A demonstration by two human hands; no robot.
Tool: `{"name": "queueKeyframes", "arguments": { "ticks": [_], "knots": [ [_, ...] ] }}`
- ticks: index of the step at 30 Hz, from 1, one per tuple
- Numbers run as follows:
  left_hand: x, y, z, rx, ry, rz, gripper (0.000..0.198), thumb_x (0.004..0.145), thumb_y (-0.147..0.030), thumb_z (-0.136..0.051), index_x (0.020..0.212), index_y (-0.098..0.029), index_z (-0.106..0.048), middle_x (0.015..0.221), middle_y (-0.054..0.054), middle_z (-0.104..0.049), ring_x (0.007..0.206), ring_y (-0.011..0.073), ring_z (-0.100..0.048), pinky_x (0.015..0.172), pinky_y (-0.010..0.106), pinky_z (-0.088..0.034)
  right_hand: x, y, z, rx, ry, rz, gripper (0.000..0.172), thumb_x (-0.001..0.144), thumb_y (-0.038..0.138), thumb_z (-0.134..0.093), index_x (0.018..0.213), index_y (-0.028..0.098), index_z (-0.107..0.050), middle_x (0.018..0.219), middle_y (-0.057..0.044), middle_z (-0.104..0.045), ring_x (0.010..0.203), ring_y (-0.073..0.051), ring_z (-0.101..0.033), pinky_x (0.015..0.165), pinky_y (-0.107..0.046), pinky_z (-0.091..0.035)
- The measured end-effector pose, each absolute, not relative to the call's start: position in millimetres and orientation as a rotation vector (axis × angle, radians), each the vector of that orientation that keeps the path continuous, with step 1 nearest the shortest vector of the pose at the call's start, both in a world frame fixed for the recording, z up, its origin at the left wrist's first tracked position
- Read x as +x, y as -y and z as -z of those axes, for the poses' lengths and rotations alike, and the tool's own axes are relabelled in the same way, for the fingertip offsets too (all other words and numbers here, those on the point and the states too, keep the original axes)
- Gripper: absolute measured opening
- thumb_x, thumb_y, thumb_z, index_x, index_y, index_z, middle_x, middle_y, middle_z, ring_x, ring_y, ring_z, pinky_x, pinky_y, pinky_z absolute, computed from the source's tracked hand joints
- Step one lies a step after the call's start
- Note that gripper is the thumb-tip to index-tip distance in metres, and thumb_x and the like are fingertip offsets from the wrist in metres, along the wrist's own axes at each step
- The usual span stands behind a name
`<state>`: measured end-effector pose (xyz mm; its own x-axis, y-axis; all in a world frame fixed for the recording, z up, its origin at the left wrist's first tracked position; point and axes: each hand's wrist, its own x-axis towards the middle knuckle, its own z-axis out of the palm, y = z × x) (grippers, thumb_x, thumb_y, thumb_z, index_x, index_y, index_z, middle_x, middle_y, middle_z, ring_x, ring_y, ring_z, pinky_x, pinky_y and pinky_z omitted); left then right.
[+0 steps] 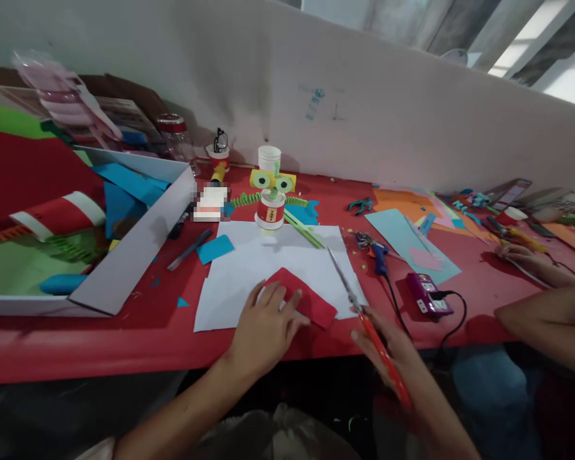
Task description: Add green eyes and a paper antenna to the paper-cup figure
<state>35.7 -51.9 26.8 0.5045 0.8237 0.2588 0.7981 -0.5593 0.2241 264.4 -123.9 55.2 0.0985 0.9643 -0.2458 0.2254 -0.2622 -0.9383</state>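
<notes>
My left hand [263,319] rests on a folded-looking piece of red paper [311,303], with fingers spread over its left end. My right hand [400,351] is closed around the red handles of a pair of scissors [344,279]. The blades point up and away, to the right of the red paper and apart from it. Under the red paper lie white sheets [230,287]. At their far edge stands a paper-cup figure [270,211] with yellow-and-green eyes and coiled green arms. Green strips [304,230] lie beside it.
A white box [138,239] of craft paper stands left. To the right are a blue glue gun [378,255], a purple power strip [429,295] and light-blue paper [407,239]. A co-worker's hand [527,262] is at far right. A marker [189,249] lies left of the sheets.
</notes>
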Motion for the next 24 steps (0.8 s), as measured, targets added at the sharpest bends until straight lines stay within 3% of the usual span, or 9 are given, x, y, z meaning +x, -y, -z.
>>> {"name": "queueKeyframes", "arguments": {
  "ticks": [3,6,11,14,17,20,24],
  "knots": [
    [36,31,-36,2.524,-1.704,-0.474,0.041,0.090,-0.032,-0.046,0.127,-0.016,-0.056,0.120,0.015,-0.060,0.111,0.0322,-0.050,0.088,0.045,-0.043,285,98,-58,-2.032,1.550,-0.646,0.042,0.076,0.026,-0.063,0.117,0.022,-0.060,0.094,-0.010,-0.068,0.087,-0.029,-0.063,0.075,-0.037,-0.047],
    [37,10,-41,2.383,-1.807,-0.352,0.047,0.083,-0.040,-0.058,0.119,-0.009,-0.059,0.110,0.018,-0.062,0.105,0.0345,-0.050,0.086,0.044,-0.042,292,80,-48,-2.213,1.844,-0.351,0.042,0.083,0.028,-0.053,0.124,0.021,-0.055,0.104,-0.013,-0.068,0.095,-0.033,-0.064,0.077,-0.039,-0.047],
    [39,-1,-36,2.239,-1.717,-0.414,0.024,0.073,-0.031,-0.069,0.090,-0.015,-0.067,0.100,0.014,-0.063,0.102,0.0336,-0.050,0.085,0.042,-0.041,293,74,-37,-2.249,2.005,-0.210,0.040,0.090,0.037,-0.047,0.125,0.019,-0.054,0.105,-0.014,-0.068,0.097,-0.031,-0.065,0.074,-0.036,-0.049],
    [36,1,-32,2.037,-1.585,-0.603,0.007,0.074,-0.022,-0.064,0.080,-0.019,-0.064,0.087,0.008,-0.065,0.090,0.0275,-0.056,0.079,0.038,-0.043,292,77,-38,-2.245,2.041,-0.166,0.041,0.091,0.037,-0.046,0.128,0.019,-0.052,0.110,-0.013,-0.066,0.098,-0.030,-0.064,0.073,-0.037,-0.050],
    [28,6,-31,1.658,-1.409,-0.883,0.012,0.076,-0.024,-0.061,0.087,-0.021,-0.058,0.082,0.002,-0.066,0.078,0.0211,-0.060,0.072,0.033,-0.046,292,80,-41,-2.236,2.105,-0.082,0.040,0.092,0.034,-0.046,0.130,0.020,-0.051,0.114,-0.014,-0.062,0.099,-0.031,-0.063,0.071,-0.037,-0.050],
    [15,14,-32,1.295,-1.220,-1.082,0.026,0.071,-0.028,-0.067,0.094,-0.021,-0.056,0.087,0.001,-0.067,0.079,0.0192,-0.063,0.072,0.030,-0.048,290,82,-42,-2.158,2.178,0.035,0.031,0.090,0.029,-0.049,0.118,0.020,-0.060,0.105,-0.014,-0.061,0.099,-0.030,-0.060,0.075,-0.039,-0.049],
    [-4,23,-33,1.051,-1.153,-1.133,0.029,0.069,-0.029,-0.072,0.093,-0.020,-0.059,0.088,0.001,-0.067,0.078,0.0177,-0.063,0.069,0.027,-0.049,277,81,-48,-1.972,2.089,0.176,0.023,0.089,0.026,-0.049,0.103,0.018,-0.066,0.096,-0.014,-0.060,0.097,-0.030,-0.056,0.085,-0.046,-0.046]
  ]
}}
